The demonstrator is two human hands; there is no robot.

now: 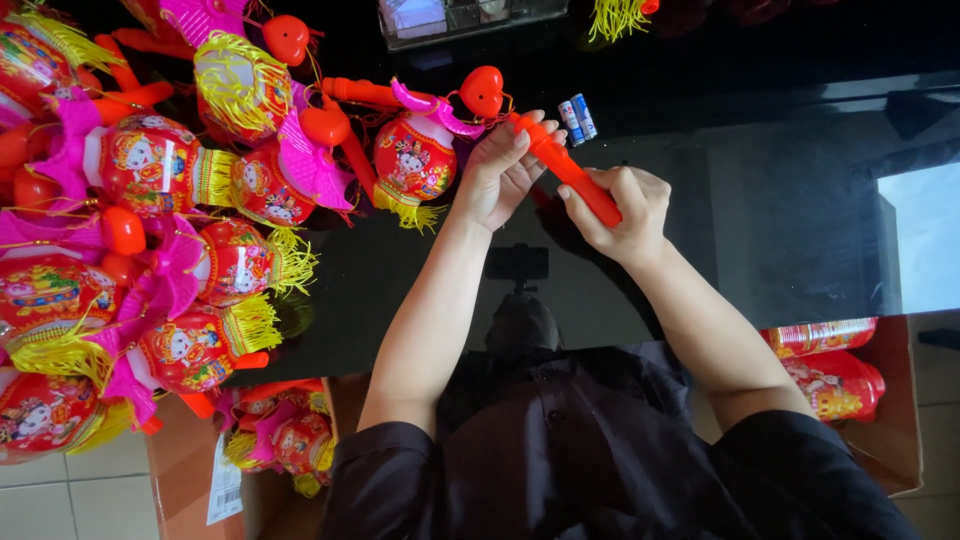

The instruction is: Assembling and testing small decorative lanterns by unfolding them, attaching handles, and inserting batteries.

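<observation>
Both my hands hold a red plastic handle stick (570,170) above the black glossy table (760,220). My left hand (500,172) grips its upper end, next to a red heart-shaped piece (482,90). My right hand (620,212) is closed around its lower end. A red toy lantern (414,160) with yellow fringe and a pink bow lies just left of my left hand. Two small blue-and-white batteries (577,118) lie on the table just beyond the stick's tip.
Several finished red lanterns (150,230) with yellow tassels and pink bows are piled on the left of the table. Cardboard boxes (890,420) with more lanterns stand at the lower left and right. A clear plastic box (450,20) sits at the far edge.
</observation>
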